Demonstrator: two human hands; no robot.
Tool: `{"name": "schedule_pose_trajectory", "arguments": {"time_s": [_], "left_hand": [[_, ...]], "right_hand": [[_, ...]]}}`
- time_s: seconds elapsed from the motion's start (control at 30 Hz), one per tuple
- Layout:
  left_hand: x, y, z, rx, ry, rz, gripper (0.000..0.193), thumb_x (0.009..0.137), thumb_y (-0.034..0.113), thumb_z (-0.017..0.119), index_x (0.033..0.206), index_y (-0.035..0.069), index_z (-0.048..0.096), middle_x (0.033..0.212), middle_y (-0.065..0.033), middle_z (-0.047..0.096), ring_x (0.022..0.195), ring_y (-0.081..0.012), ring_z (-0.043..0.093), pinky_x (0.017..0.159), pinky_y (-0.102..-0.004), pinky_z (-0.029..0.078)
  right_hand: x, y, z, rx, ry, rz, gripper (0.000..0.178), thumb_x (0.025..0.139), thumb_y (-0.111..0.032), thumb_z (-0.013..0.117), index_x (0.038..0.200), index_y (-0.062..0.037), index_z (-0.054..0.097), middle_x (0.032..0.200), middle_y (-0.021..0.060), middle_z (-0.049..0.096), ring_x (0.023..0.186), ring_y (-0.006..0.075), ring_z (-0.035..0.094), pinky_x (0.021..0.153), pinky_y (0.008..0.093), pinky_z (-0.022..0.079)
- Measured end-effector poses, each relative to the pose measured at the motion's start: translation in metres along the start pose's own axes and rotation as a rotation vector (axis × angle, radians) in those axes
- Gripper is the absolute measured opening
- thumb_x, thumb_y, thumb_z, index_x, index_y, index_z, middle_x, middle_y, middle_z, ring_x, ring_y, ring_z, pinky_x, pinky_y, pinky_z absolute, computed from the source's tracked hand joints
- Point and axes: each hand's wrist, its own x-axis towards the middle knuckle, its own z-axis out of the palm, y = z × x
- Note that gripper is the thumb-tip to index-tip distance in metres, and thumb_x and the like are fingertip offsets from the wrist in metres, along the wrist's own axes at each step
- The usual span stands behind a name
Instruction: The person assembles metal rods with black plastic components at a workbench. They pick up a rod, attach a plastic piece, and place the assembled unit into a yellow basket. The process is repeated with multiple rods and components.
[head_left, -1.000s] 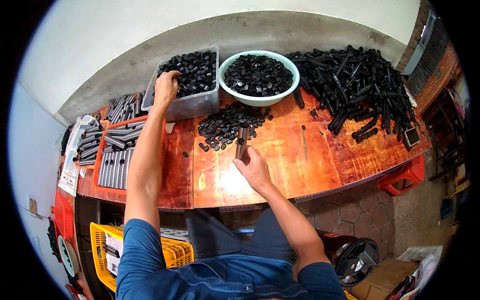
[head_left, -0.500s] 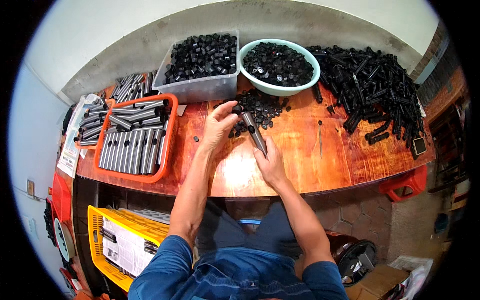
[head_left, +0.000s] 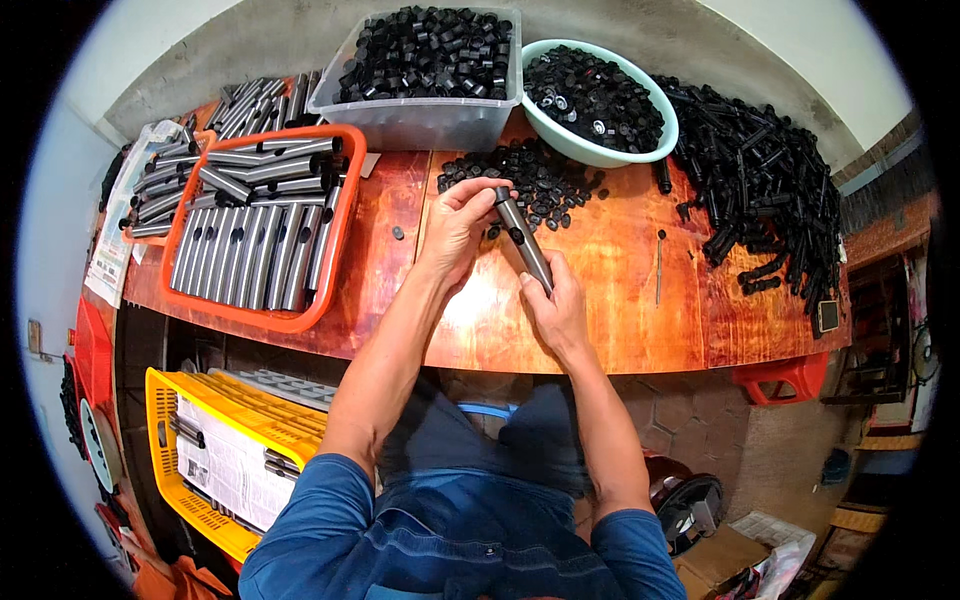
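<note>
My right hand grips the lower end of a grey metal tube, which slants up to the left over the table. The tube has a dark hole in its side near the upper end. A black plastic cap sits at that upper end. My left hand pinches the cap between thumb and fingers; how far it goes into the tube I cannot tell. Just beyond my hands lie many loose small black discs on the table.
An orange basket of similar tubes stands at left. Behind are a clear bin of black caps and a pale green basin of black pieces. Black parts heap up at right, near a thin rod. A yellow crate stands below.
The black cap, held apart from the tube before, is now against the tube's upper end. My left hand has closed in on the tube. The whole view has shifted a little.
</note>
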Motion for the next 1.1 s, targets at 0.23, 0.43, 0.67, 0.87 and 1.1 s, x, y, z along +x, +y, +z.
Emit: {"name": "schedule_pose_trajectory", "arguments": {"time_s": [0.23,0.43,0.67,0.87,1.1], "left_hand": [[-0.005,-0.006,0.006,0.0,0.109,-0.077,0.01,0.096,0.012,0.068,0.102,0.004,0.068,0.111,-0.0085,0.071,0.097,-0.0178,0.068,0.087,-0.0309,0.056],[-0.007,-0.008,0.007,-0.191,0.043,-0.098,0.013,0.098,0.017,0.067,0.103,0.006,0.065,0.103,-0.0081,0.068,0.095,-0.02,0.066,0.09,-0.0346,0.054],[-0.011,-0.005,0.008,-0.433,-0.123,-0.385,0.028,0.101,0.032,0.059,0.115,0.008,0.062,0.098,-0.0091,0.066,0.104,-0.0292,0.061,0.101,-0.047,0.046],[-0.013,-0.006,0.013,-0.488,-0.281,-0.425,0.042,0.1,0.035,0.056,0.128,0.004,0.058,0.094,-0.012,0.066,0.104,-0.0335,0.062,0.105,-0.0501,0.043],[-0.011,-0.012,0.007,-0.475,-0.386,-0.419,0.042,0.098,0.036,0.06,0.127,0.006,0.058,0.084,-0.0086,0.066,0.102,-0.0315,0.064,0.108,-0.0501,0.042]], "right_hand": [[-0.002,0.005,0.006,-0.135,0.101,-0.119,0.029,0.092,-0.017,0.064,0.114,0.0008,0.058,0.086,0.0198,0.066,0.075,0.0352,0.066,0.069,0.0437,0.051],[-0.004,0.003,0.012,-0.407,0.227,-0.352,0.033,0.09,-0.017,0.071,0.115,-0.0006,0.058,0.088,0.0182,0.066,0.071,0.0357,0.067,0.062,0.0418,0.053],[-0.008,0.005,0.017,-0.474,0.245,-0.416,0.041,0.088,-0.021,0.075,0.12,-0.0005,0.06,0.088,0.0161,0.067,0.069,0.0324,0.069,0.057,0.0387,0.054],[-0.007,0.007,0.01,-0.127,0.175,-0.277,0.036,0.09,-0.017,0.072,0.119,0.0026,0.062,0.089,0.0173,0.071,0.07,0.0252,0.07,0.064,0.0335,0.055],[0.0,0.02,-0.007,0.395,-0.068,0.065,0.031,0.093,-0.016,0.068,0.116,0.0037,0.063,0.078,0.0022,0.063,0.064,0.0089,0.056,0.057,0.0261,0.044]]}}
